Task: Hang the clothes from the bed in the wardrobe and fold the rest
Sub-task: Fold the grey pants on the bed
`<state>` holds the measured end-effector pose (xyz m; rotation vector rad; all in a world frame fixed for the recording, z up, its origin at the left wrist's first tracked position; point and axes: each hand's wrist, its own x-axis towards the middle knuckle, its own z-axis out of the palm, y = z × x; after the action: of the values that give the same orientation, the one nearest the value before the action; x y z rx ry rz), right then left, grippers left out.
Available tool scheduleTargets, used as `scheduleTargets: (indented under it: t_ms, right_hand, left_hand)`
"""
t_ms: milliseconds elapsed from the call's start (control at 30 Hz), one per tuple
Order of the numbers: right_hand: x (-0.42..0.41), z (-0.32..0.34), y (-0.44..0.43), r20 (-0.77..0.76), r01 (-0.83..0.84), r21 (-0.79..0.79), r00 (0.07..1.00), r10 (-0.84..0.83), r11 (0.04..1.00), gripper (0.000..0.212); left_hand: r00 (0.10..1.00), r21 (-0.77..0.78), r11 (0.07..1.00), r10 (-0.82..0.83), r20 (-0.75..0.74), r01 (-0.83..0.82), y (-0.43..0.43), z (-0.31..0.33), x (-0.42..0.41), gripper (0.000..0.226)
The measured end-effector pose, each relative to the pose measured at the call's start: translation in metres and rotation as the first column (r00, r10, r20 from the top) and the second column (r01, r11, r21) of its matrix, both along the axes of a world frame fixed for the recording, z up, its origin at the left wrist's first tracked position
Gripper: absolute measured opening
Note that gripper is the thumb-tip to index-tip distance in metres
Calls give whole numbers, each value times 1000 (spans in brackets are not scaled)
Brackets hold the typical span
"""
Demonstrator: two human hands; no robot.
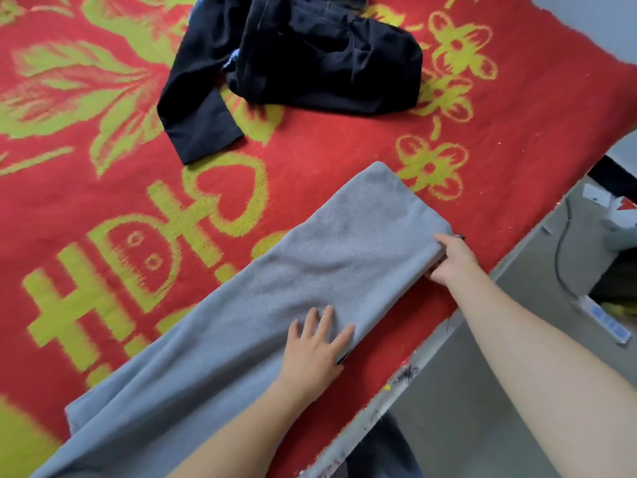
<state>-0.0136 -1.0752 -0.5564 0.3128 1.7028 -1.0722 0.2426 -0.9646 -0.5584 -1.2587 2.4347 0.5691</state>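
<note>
Garment (303,270), grey | left grip (315,346) flat, pressing it | right grip (451,258) pinching its end

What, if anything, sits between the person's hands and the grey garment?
Nothing visible does. The left hand lies flat on the grey garment, and the right hand grips one end of it directly.

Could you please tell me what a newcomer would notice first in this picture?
The red bedspread with yellow-green flowers fills the view. A grey garment lies diagonally across it, left hand flat on it, right hand gripping its edge. A black heap of clothes sits at the top.
</note>
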Motion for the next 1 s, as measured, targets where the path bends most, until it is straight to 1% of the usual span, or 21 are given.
scheduleTargets:
  t_ms: [67, 167, 200, 300, 333, 400, 433, 500, 533, 567, 600, 633, 667, 700, 767, 800, 867, 900, 933, 967, 1000]
  right_hand:
    - [-2, 1, -5, -1, -84, 48, 996, 84, 995, 40]
    - [-11, 3, -8, -30, -203, 132, 978, 208, 970, 44]
    - [-13, 3, -9, -68, -226, 141, 969, 238, 964, 43]
    - [-12, 8, -13, -266, -279, 138, 913, 307, 950, 15]
    - [-9, 10, -14, -348, -280, 123, 887, 305, 952, 19]
    - [6, 23, -11, -533, -340, 71, 782, 324, 938, 15]
    - [17, 32, -7, -633, -395, 66, 693, 345, 916, 18]
    - [47, 53, 4, -804, -556, 14, 488, 340, 831, 26]
    - [64, 65, 13, -874, -651, -36, 388, 292, 758, 26]
    - [84, 78, 24, -929, -759, -77, 290, 230, 647, 25]
    - [100, 86, 36, -970, -849, -79, 187, 158, 523, 24]
    - [119, 94, 49, -991, -921, -59, 100, 87, 385, 24]
    - [136, 99, 64, -1000, -970, -16, 21, 17, 242, 26]
    - [152, 100, 79, -998, -993, 47, -51, -33, 105, 29]
    - [178, 92, 110, -986, -967, 168, -167, -18, -191, 36]
    - [188, 85, 125, -966, -904, 214, -252, 56, -370, 47]
    - [200, 68, 153, -828, -669, 289, -534, 172, -685, 66]
    - [200, 62, 163, -740, -560, 294, -647, 187, -775, 68]
    - [198, 57, 170, -708, -540, 293, -677, 201, -789, 67]
    - [192, 51, 175, -710, -577, 294, -666, 230, -762, 64]
    - [185, 47, 176, -717, -647, 301, -638, 281, -701, 60]
  left_hand:
    - [999, 82, 997, -11, 34, 8, -1, -17, 1, 73]
    - [996, 236, 971, 29, 80, -47, -2, -22, 1, 74]
    - [995, 268, 959, 72, 74, -90, 0, -22, 0, 73]
    - [963, 282, 921, 260, 69, -268, 5, -12, 1, 64]
    - [934, 271, 894, 349, 77, -357, 9, -8, 2, 61]
    - [814, 303, 766, 577, 64, -567, 18, 5, 5, 60]
    - [715, 343, 665, 698, 29, -663, 23, 11, 7, 59]
    - [426, 432, 414, 902, -75, -801, 34, 23, 13, 54]
    - [235, 495, 266, 964, -125, -827, 39, 30, 17, 50]
    - [-1, 579, 84, 989, -145, -811, 44, 38, 23, 46]
    - [-244, 678, -94, 961, -129, -729, 47, 43, 28, 45]
    - [-472, 767, -248, 878, -80, -592, 50, 47, 36, 47]
    - [-649, 837, -343, 760, -19, -426, 54, 50, 46, 53]
    - [-767, 892, -366, 641, 35, -265, 58, 51, 57, 60]
    - [-878, 947, -318, 466, 110, -50, 67, 51, 83, 71]
    - [-891, 955, -296, 435, 133, -2, 70, 50, 95, 75]
    - [-870, 951, -310, 470, 152, -1, 81, 45, 111, 71]
    - [-838, 934, -353, 524, 154, -49, 85, 41, 112, 62]
    - [-793, 907, -400, 591, 145, -132, 86, 37, 109, 51]
    - [-747, 874, -425, 654, 116, -236, 87, 31, 103, 41]
    - [-704, 826, -429, 708, 57, -366, 85, 26, 96, 35]
